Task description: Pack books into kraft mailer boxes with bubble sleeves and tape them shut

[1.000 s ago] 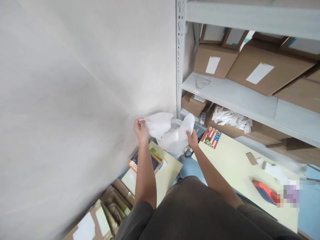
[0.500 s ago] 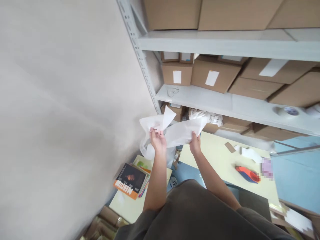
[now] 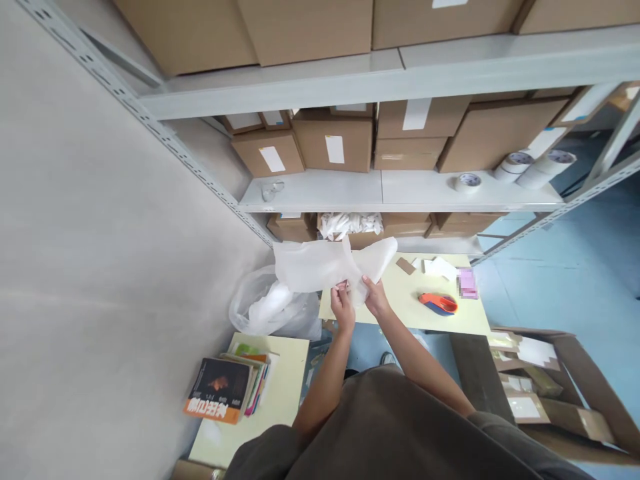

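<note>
A thin, whitish, see-through packing sheet (image 3: 313, 267) stretches between my hands above the gap between the tables. My left hand (image 3: 343, 310) is closed, with its fingertips pinching the lower edge of the sheet. Just to its right, my right hand (image 3: 376, 297) grips the folded right part, thumb on top. That part crosses over the rest and ends in a loose flap to the upper right. Whether it is one sheet or two layers I cannot tell. Below and left sits a clear plastic bag (image 3: 245, 313) with more white sheeting inside.
Ahead stands a metal shelf (image 3: 320, 190) with cardboard boxes (image 3: 336, 145) and tape rolls (image 3: 469, 183). On the pale table (image 3: 400, 303) lies an orange and blue tape dispenser-like object (image 3: 438, 304). Books (image 3: 220, 390) are stacked at left; an open carton (image 3: 595, 400) stands at right.
My view has swung right. My hands have come closer together, and the sheet, earlier spread between them with a raised corner, now overlaps and extends left and right.
</note>
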`<state>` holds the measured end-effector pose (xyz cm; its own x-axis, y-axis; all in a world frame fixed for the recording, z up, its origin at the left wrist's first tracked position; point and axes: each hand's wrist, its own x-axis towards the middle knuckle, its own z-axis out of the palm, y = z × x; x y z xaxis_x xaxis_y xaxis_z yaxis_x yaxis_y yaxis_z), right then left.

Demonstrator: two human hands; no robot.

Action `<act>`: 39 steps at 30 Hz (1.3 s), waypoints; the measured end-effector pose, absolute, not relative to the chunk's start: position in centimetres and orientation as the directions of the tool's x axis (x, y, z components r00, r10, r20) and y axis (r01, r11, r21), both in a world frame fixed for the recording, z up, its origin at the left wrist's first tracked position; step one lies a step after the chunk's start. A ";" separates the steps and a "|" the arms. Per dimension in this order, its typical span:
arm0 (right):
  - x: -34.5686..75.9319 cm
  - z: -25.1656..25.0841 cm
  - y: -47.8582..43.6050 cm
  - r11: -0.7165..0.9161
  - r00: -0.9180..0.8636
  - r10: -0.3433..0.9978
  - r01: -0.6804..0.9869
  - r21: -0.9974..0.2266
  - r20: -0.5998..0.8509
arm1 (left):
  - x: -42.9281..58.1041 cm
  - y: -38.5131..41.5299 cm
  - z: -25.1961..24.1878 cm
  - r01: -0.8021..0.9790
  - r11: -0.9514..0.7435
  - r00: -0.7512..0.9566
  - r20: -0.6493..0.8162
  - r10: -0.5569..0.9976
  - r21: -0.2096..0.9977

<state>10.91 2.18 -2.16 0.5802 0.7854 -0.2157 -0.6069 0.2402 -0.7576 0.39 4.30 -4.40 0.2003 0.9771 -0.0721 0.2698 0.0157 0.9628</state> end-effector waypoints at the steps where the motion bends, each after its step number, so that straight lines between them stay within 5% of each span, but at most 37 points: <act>1: 11.2 -2.2 1.4 0.234 0.573 0.790 -0.610 -0.757 -0.217 | 0.8 3.1 -4.7 0.288 0.003 0.181 -0.058 0.982 0.958; 8: 13.3 -3.2 -1.4 0.105 0.612 0.732 -0.534 -0.839 -0.298 | 1.4 -1.6 -5.8 0.431 -0.040 0.302 -0.102 0.948 0.902; 13: 13.5 -5.6 -0.5 0.078 0.721 0.600 -0.485 -0.871 -0.347 | -1.8 -1.2 -6.0 0.600 -0.057 0.190 -0.073 0.979 0.798; 20: 12.5 -7.4 0.5 0.169 0.680 0.621 -0.601 -0.781 -0.389 | -1.9 3.0 -3.9 0.520 -0.612 0.557 0.306 0.772 0.597; 26: 12.0 -8.5 0.6 0.184 0.612 0.660 -0.695 -0.695 -0.437 | -0.1 8.5 -5.2 0.598 -0.612 0.709 0.013 0.705 0.517; 39: 9.2 -8.0 2.3 0.239 0.632 0.674 -0.676 -0.697 -0.381 | -1.0 12.5 -6.3 0.498 -0.672 0.839 -0.111 0.533 0.548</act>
<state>9.23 2.33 -8.02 0.6323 0.6743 -0.3814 -0.6756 0.2390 -0.6975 -1.03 12.46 -6.34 0.8391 0.5325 -0.1107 0.4985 -0.6716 0.5482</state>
